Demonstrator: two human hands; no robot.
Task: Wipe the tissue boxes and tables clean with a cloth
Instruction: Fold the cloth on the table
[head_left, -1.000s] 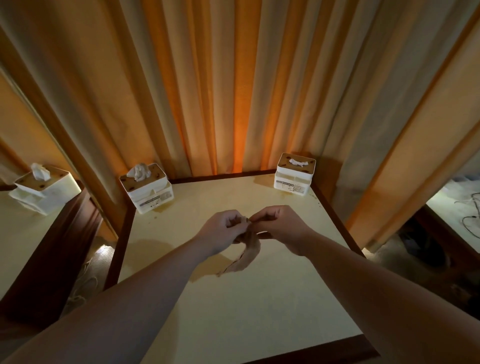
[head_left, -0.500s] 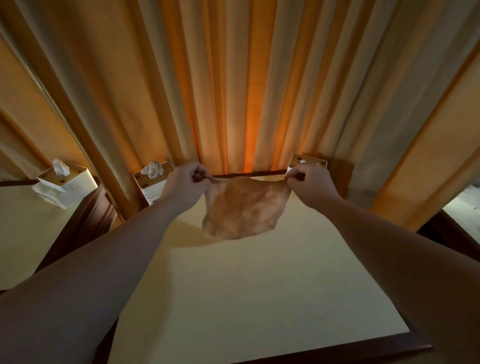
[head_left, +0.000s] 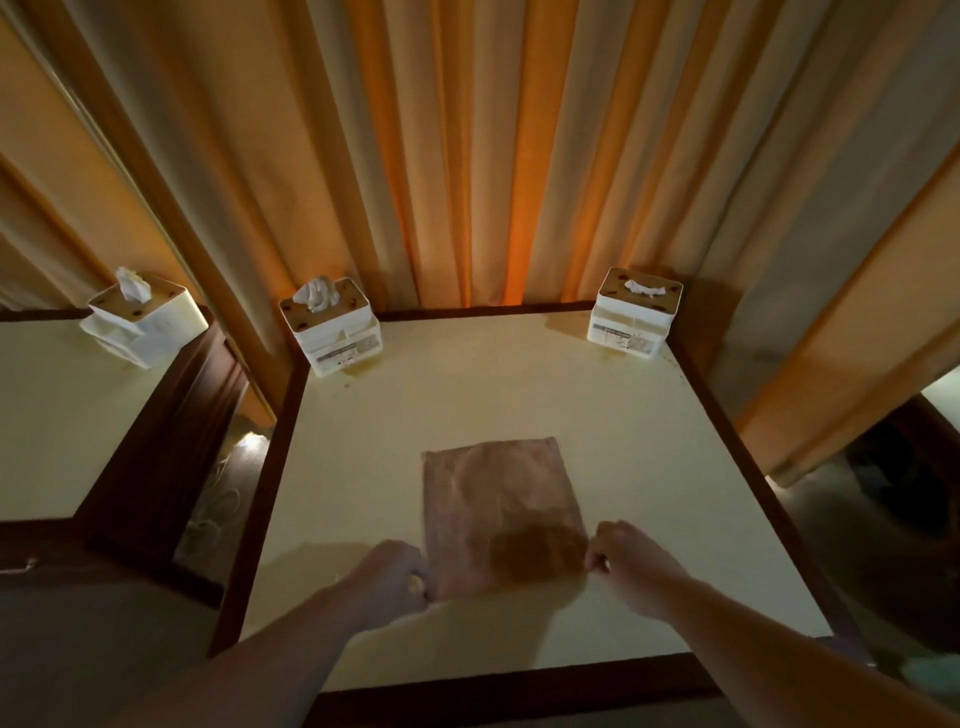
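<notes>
A brownish cloth (head_left: 498, 512) lies spread flat on the cream table top (head_left: 649, 467), which has a dark wooden rim. My left hand (head_left: 395, 579) pinches the cloth's near left corner and my right hand (head_left: 626, 564) pinches its near right corner. Two white tissue boxes stand at the table's far corners: one at the far left (head_left: 332, 327) with a tissue sticking up, one at the far right (head_left: 634, 319). A third tissue box (head_left: 140, 322) stands on the neighbouring table (head_left: 52, 415) to the left.
Orange and beige curtains (head_left: 467, 156) hang right behind the table and along its right side. A narrow gap with floor (head_left: 223, 488) separates the two tables. Another pale surface shows at the right edge (head_left: 945, 389).
The cloth was bunched between my hands, then held up stretched in the air; now it lies flat on the table, with my hands drawn down and toward me at its near corners.
</notes>
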